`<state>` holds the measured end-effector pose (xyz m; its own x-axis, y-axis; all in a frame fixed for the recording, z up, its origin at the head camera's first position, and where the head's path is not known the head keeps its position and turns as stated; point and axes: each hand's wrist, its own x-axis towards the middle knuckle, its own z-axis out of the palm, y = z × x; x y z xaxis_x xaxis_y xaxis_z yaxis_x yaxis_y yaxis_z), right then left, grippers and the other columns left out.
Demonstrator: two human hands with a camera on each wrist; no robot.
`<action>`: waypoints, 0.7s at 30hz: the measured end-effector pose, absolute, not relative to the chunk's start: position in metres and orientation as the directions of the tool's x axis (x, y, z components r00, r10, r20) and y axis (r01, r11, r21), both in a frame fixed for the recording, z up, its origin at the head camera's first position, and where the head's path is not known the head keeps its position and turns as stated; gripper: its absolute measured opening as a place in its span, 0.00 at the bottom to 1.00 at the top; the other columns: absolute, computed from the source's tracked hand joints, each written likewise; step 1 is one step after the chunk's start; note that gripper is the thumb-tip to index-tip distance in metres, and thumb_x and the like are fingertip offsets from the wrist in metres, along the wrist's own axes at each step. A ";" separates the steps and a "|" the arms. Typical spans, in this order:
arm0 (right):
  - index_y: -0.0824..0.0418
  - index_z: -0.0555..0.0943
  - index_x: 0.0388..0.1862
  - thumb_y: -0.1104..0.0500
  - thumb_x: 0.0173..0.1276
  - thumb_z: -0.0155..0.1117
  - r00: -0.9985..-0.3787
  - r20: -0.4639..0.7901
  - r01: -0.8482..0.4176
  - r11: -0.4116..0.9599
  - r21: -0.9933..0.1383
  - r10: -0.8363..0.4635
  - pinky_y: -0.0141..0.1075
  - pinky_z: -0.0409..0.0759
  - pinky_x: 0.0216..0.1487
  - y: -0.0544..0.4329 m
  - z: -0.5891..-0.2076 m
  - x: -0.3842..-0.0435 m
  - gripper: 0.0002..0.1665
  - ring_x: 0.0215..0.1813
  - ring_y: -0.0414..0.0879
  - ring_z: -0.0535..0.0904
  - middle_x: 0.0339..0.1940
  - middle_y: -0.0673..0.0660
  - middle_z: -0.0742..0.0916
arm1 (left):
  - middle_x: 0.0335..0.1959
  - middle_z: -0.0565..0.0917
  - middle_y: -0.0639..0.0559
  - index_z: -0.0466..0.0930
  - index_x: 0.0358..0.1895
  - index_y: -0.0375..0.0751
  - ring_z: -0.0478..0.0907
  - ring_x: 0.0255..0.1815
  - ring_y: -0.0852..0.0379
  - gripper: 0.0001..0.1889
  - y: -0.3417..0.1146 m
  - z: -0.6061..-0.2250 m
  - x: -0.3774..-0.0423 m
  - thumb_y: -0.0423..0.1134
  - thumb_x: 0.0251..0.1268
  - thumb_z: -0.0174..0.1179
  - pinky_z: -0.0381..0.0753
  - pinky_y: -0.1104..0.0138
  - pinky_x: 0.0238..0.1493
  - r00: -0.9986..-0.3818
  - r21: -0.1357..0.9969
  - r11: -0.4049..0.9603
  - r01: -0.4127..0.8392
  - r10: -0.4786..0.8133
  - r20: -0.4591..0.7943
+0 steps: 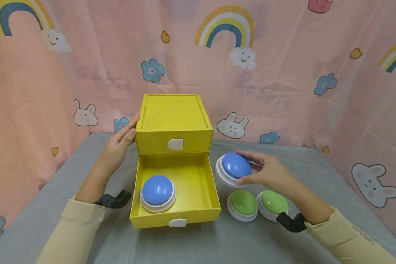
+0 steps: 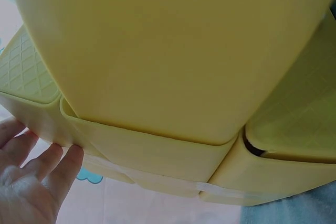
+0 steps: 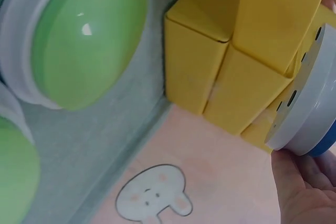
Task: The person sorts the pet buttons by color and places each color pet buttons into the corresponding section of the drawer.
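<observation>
Head view shows the right hand [image 1: 270,174] pinching a blue button [image 1: 236,167] at its right side, thumb nearer the wearer and fingers on the far side. The button is off the table [image 1: 112,238], just right of the open drawer [image 1: 191,190], and tilted; the right wrist view shows its slotted underside. Such a one-sided hold probably lets the button tip, so even pressure on the white rim should serve better than squeezing the smooth dome. Any pass over the drawer's right wall calls for height, and a levelled base should land flat.

The left hand [image 1: 115,146] lies against the left side of the cabinet [image 1: 175,110], its fingers nearly straight and a little apart, gripping nothing. That brace seems sound if gentle: a hard push could slide the cabinet. A second blue button [image 1: 157,190] sits upright in the drawer's front left part, best given a wide berth. One green button [image 1: 244,201] and another green button [image 1: 274,202] stand close together below the right hand; a dropped wrist could brush them.
</observation>
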<state>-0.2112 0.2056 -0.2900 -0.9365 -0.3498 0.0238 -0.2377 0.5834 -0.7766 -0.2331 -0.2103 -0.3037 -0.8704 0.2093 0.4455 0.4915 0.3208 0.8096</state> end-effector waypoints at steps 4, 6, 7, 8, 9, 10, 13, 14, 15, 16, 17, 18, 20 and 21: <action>0.55 0.71 0.73 0.47 0.51 0.82 -0.933 0.024 -0.242 0.578 -0.779 -0.359 0.51 0.74 0.67 0.200 -0.289 -0.211 0.51 0.73 0.61 0.70 0.73 0.60 0.75 | 0.83 0.49 0.56 0.51 0.80 0.55 0.49 0.83 0.51 0.27 -0.209 -0.303 -0.232 0.49 0.83 0.36 0.60 0.44 0.76 -0.875 0.820 0.308 0.482 0.206 0.438; 0.54 0.71 0.73 0.46 0.50 0.82 -0.931 0.020 -0.240 0.571 -0.785 -0.364 0.50 0.74 0.67 0.197 -0.288 -0.211 0.51 0.74 0.60 0.70 0.73 0.59 0.75 | 0.83 0.49 0.56 0.51 0.80 0.55 0.48 0.83 0.51 0.27 -0.208 -0.303 -0.232 0.48 0.83 0.37 0.60 0.43 0.76 -0.876 0.824 0.299 0.481 0.205 0.436; 0.53 0.72 0.73 0.46 0.50 0.82 -0.930 0.018 -0.239 0.568 -0.787 -0.367 0.50 0.75 0.67 0.195 -0.288 -0.211 0.51 0.74 0.60 0.70 0.73 0.59 0.75 | 0.83 0.50 0.57 0.51 0.80 0.55 0.48 0.83 0.52 0.27 -0.208 -0.303 -0.232 0.48 0.83 0.37 0.60 0.43 0.76 -0.877 0.827 0.297 0.478 0.204 0.434; 0.53 0.72 0.73 0.46 0.50 0.82 -0.929 0.015 -0.238 0.566 -0.789 -0.369 0.50 0.75 0.67 0.194 -0.288 -0.211 0.51 0.74 0.60 0.71 0.73 0.58 0.75 | 0.82 0.50 0.57 0.52 0.80 0.55 0.49 0.83 0.52 0.27 -0.208 -0.303 -0.232 0.48 0.83 0.37 0.60 0.44 0.76 -0.879 0.829 0.296 0.475 0.202 0.432; 0.52 0.72 0.72 0.46 0.50 0.82 -0.929 0.011 -0.235 0.564 -0.792 -0.371 0.50 0.75 0.67 0.192 -0.288 -0.211 0.51 0.74 0.60 0.71 0.73 0.58 0.74 | 0.82 0.50 0.57 0.52 0.80 0.55 0.49 0.83 0.52 0.27 -0.208 -0.303 -0.231 0.48 0.83 0.37 0.60 0.44 0.76 -0.879 0.828 0.296 0.476 0.202 0.432; 0.52 0.72 0.72 0.46 0.50 0.82 -0.927 0.010 -0.235 0.563 -0.792 -0.374 0.50 0.75 0.67 0.190 -0.288 -0.211 0.50 0.73 0.60 0.71 0.73 0.59 0.74 | 0.82 0.50 0.57 0.52 0.80 0.55 0.49 0.83 0.52 0.27 -0.208 -0.302 -0.231 0.48 0.83 0.37 0.60 0.43 0.76 -0.878 0.826 0.299 0.477 0.202 0.434; 0.52 0.72 0.73 0.46 0.50 0.82 -0.924 0.001 -0.233 0.557 -0.797 -0.383 0.52 0.75 0.67 0.185 -0.287 -0.210 0.50 0.73 0.62 0.71 0.74 0.60 0.74 | 0.82 0.50 0.58 0.52 0.80 0.55 0.49 0.82 0.52 0.27 -0.208 -0.303 -0.231 0.49 0.83 0.37 0.61 0.45 0.76 -0.880 0.825 0.309 0.474 0.196 0.432; 0.52 0.72 0.73 0.46 0.50 0.82 -0.922 -0.001 -0.233 0.555 -0.798 -0.387 0.52 0.75 0.67 0.184 -0.286 -0.210 0.50 0.73 0.62 0.71 0.74 0.60 0.74 | 0.82 0.50 0.58 0.52 0.80 0.55 0.50 0.82 0.52 0.27 -0.208 -0.303 -0.231 0.49 0.83 0.37 0.62 0.45 0.76 -0.881 0.824 0.312 0.472 0.194 0.431; 0.51 0.72 0.73 0.46 0.50 0.82 -0.921 -0.003 -0.232 0.553 -0.800 -0.390 0.52 0.75 0.67 0.182 -0.286 -0.210 0.50 0.73 0.62 0.71 0.74 0.60 0.74 | 0.82 0.50 0.57 0.52 0.80 0.54 0.50 0.82 0.51 0.27 -0.208 -0.303 -0.231 0.49 0.83 0.37 0.62 0.45 0.76 -0.879 0.822 0.314 0.475 0.195 0.434; 0.51 0.72 0.72 0.46 0.50 0.82 -0.919 -0.005 -0.231 0.551 -0.802 -0.393 0.52 0.75 0.67 0.180 -0.286 -0.210 0.50 0.73 0.62 0.71 0.74 0.60 0.74 | 0.82 0.50 0.57 0.52 0.80 0.54 0.50 0.82 0.51 0.27 -0.208 -0.303 -0.231 0.49 0.83 0.37 0.62 0.44 0.75 -0.879 0.819 0.319 0.477 0.196 0.436; 0.50 0.72 0.72 0.46 0.50 0.82 -0.919 -0.009 -0.227 0.548 -0.805 -0.394 0.52 0.75 0.67 0.179 -0.286 -0.210 0.50 0.73 0.62 0.71 0.74 0.59 0.74 | 0.82 0.50 0.58 0.52 0.80 0.55 0.50 0.82 0.51 0.27 -0.208 -0.303 -0.231 0.50 0.83 0.37 0.62 0.45 0.76 -0.880 0.821 0.318 0.474 0.193 0.433; 0.50 0.73 0.72 0.46 0.50 0.82 -0.918 -0.011 -0.226 0.546 -0.806 -0.397 0.51 0.76 0.67 0.177 -0.286 -0.210 0.50 0.73 0.61 0.71 0.74 0.59 0.74 | 0.82 0.51 0.58 0.52 0.80 0.55 0.50 0.82 0.52 0.27 -0.208 -0.303 -0.231 0.50 0.83 0.37 0.62 0.45 0.76 -0.882 0.824 0.317 0.471 0.192 0.430; 0.50 0.73 0.72 0.46 0.50 0.82 -0.915 -0.011 -0.230 0.545 -0.806 -0.403 0.51 0.77 0.66 0.174 -0.285 -0.210 0.49 0.73 0.61 0.71 0.74 0.59 0.74 | 0.82 0.50 0.58 0.52 0.80 0.55 0.50 0.82 0.52 0.27 -0.208 -0.303 -0.231 0.50 0.83 0.37 0.62 0.45 0.76 -0.883 0.825 0.315 0.469 0.194 0.428; 0.50 0.73 0.72 0.46 0.50 0.83 -0.914 -0.009 -0.233 0.544 -0.806 -0.405 0.51 0.77 0.66 0.172 -0.285 -0.210 0.49 0.73 0.61 0.72 0.74 0.59 0.74 | 0.82 0.50 0.58 0.52 0.80 0.55 0.49 0.82 0.52 0.27 -0.208 -0.303 -0.231 0.50 0.83 0.37 0.61 0.44 0.76 -0.882 0.824 0.316 0.470 0.195 0.428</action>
<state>-0.2105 0.1724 -0.2853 -0.9141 -0.4053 -0.0089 -0.2334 0.5440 -0.8059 -0.2313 -0.2082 -0.3028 -0.8824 0.1947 0.4284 0.4699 0.3158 0.8243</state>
